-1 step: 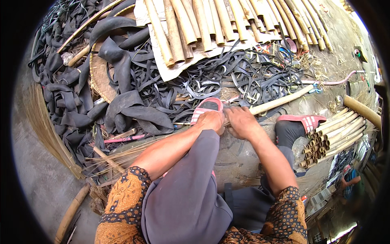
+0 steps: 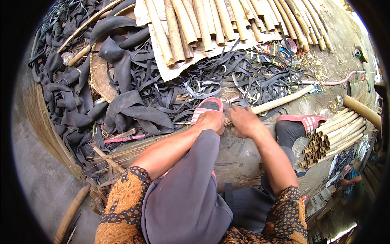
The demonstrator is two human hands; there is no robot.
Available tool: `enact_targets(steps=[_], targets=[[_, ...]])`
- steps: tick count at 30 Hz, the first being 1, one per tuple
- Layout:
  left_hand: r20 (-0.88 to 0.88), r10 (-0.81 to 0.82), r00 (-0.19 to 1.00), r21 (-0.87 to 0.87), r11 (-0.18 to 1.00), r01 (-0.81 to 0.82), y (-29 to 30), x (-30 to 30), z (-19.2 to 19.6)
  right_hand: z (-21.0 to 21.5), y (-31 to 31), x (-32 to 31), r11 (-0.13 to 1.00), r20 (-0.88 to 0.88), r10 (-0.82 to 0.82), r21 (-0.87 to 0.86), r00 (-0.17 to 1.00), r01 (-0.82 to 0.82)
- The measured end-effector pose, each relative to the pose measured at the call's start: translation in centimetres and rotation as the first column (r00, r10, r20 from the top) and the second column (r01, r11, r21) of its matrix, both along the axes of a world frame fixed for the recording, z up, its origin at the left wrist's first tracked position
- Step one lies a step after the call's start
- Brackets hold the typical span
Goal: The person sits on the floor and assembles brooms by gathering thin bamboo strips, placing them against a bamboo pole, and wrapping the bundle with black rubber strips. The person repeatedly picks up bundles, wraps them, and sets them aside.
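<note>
A long pale bamboo pole [image 2: 280,103] slants from the right down to my hands. Long thin bristles [image 2: 140,148] fan out leftward beyond my left forearm, in line with the pole, like a broom. My left hand [image 2: 213,122] is closed near the pole's lower end, beside my raised knee; its fingertips are hidden. Right next to it, my right hand [image 2: 245,122] lies over the pole with bent fingers around it. Any binding between the hands is too small to make out. A pink sandal [image 2: 209,105] on my left foot sits just beyond the left hand.
Black rubber strips [image 2: 260,77] tangle ahead, with wider rubber pieces [image 2: 138,112] at left. Bamboo poles [image 2: 207,24] lie in a row on a white sheet [image 2: 162,69]. Bundled bamboo tubes [image 2: 333,138] rest at right by my other sandal [image 2: 302,118]. More bristles [image 2: 48,130] lie far left.
My right hand has shifted slightly to the right along the pole, opening a small gap from the left hand. The left hand has stayed in place.
</note>
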State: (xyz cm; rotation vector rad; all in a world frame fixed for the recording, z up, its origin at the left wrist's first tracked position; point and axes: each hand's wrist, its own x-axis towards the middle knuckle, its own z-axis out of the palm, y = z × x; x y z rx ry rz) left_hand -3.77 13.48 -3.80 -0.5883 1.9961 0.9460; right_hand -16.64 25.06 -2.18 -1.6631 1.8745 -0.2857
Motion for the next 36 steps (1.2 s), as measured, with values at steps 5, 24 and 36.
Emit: enact_targets(steps=[5,24,36], targets=[[0.026,-0.003,1.0,-0.025,1.0,0.004,0.1,-0.2,0.9,-0.8,-5.9,-4.2,0.971,0.173,-0.206,0.16,0.963,0.179],[0.038,-0.02,0.999,-0.046,0.999,0.022,0.3,-0.2,0.7,2.9,0.1,-3.6,0.681,0.533,-0.705,0.329,0.467,0.654],[-0.057,-0.071,0.996,-0.118,0.991,0.063,-0.5,0.1,-0.2,6.8,17.5,7.2,0.329,0.299,-0.938,0.601,0.177,0.728]])
